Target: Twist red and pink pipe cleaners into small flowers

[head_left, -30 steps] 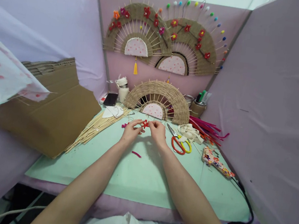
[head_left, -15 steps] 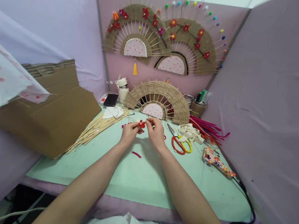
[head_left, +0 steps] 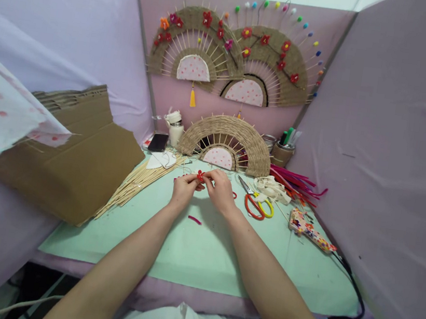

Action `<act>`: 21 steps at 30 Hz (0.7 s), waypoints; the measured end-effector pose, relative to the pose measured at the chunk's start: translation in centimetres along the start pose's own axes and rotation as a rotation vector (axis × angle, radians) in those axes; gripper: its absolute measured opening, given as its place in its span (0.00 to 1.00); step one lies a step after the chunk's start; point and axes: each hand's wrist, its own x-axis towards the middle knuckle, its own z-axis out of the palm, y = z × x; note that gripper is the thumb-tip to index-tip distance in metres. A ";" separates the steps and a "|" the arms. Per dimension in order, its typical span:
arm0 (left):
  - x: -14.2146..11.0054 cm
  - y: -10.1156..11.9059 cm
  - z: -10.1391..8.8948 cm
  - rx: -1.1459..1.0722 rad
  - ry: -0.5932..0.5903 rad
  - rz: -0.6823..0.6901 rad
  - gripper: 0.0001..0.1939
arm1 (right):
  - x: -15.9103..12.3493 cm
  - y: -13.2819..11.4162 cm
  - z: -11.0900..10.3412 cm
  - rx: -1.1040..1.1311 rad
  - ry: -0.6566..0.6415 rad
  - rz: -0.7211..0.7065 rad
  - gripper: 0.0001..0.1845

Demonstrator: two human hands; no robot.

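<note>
A small red flower of pipe cleaner is pinched between my two hands, above the middle of the table. My left hand grips it from the left with thumb and fingertips. The thumb and index finger of my right hand close on its right side, partly covering the petals. Behind the hands stands a woven twine fan with a dotted white centre. A short magenta pipe cleaner piece lies on the table just in front of them.
Scissors with red and yellow handles lie right of my hands, near cream ribbon, pipe cleaners and a patterned glue gun. Thin sticks and cardboard are at left. Decorated fans hang on the back wall.
My right hand has moved slightly left, and its fingertips now touch the flower. The flower has turned so its face shows less. My left hand has barely moved.
</note>
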 end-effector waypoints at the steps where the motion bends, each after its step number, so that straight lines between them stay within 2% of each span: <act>1: 0.1 -0.1 0.0 -0.016 0.005 -0.001 0.11 | 0.0 -0.1 0.0 0.014 0.005 0.012 0.09; 7: 0.2 -0.3 -0.1 -0.043 0.010 0.002 0.13 | 0.2 -0.5 -0.4 0.140 0.017 0.108 0.11; 11: 0.2 -0.4 0.1 0.011 0.013 0.029 0.11 | 0.2 -0.6 -0.4 0.191 0.080 0.132 0.11; 16: 0.1 -0.5 0.1 0.076 0.025 0.077 0.08 | 0.2 -0.2 0.1 0.210 0.064 0.188 0.08; 19: 0.1 -0.6 0.0 0.078 0.013 0.091 0.07 | 0.3 0.3 0.6 0.309 0.052 0.302 0.06; 21: 0.2 -0.6 0.0 0.031 -0.006 0.060 0.08 | 0.4 0.6 0.8 0.463 0.027 0.408 0.06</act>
